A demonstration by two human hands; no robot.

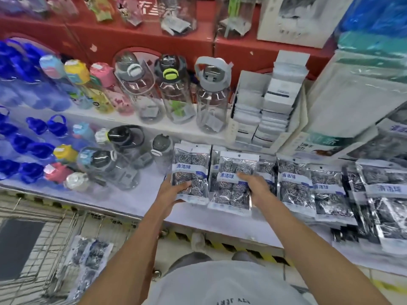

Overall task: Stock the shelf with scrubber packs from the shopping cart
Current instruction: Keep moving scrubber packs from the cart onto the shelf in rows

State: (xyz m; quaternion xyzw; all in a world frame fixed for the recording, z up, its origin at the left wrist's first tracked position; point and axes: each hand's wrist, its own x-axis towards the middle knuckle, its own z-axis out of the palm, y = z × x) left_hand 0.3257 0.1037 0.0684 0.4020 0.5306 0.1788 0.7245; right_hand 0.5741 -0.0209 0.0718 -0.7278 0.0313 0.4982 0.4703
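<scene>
I am looking down at the lower shelf with both arms reaching forward. My left hand is gripping the lower left edge of a scrubber pack, with the thumb lying across the front of the pack and the other fingers hidden behind it. That pack is standing nearly upright at the left end of the row, its bottom edge resting on the shelf just past my palm. My right hand is holding a second scrubber pack by its right edge, the thumb pressing over the front near the blue label and the fingers curling round behind. This pack is leaning slightly, sitting just in front of another pack and just beside the one in my left hand, so the two held packs are almost touching between my hands. To my right, more stocked packs are lying overlapped along the shelf. At the lower left, the wire shopping cart is standing beside me with remaining packs lying inside it. Water bottles are filling the shelving to the left and above, and white boxed goods are standing above the row of packs.
</scene>
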